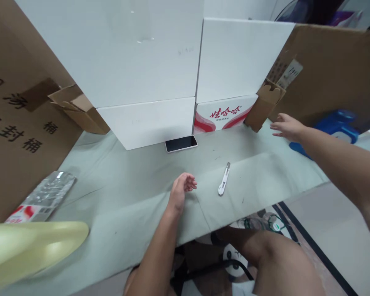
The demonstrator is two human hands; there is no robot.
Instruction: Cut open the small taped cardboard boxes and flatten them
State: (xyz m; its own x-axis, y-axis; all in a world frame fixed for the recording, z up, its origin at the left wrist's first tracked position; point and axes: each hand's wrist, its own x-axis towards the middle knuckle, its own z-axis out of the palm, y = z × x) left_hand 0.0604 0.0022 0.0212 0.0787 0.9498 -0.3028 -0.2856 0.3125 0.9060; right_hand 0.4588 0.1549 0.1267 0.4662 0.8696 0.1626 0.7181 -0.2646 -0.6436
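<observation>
My left hand rests on the pale green tablecloth, fingers loosely curled with gaps between them and nothing in them. To its right lies a white utility knife, apart from both hands. My right hand is raised at the far right, fingers stretched out and holding nothing. It is closest to a small brown cardboard box standing in the back right corner. Behind my left hand, a phone with a dark screen lies against the foot of the white boxes.
White boxes form a back wall, one with red lettering. Large cardboard panels flank the table. A blue object sits behind my right forearm. Left are a flattened clear plastic bottle, an open carton and a yellow-green curved object.
</observation>
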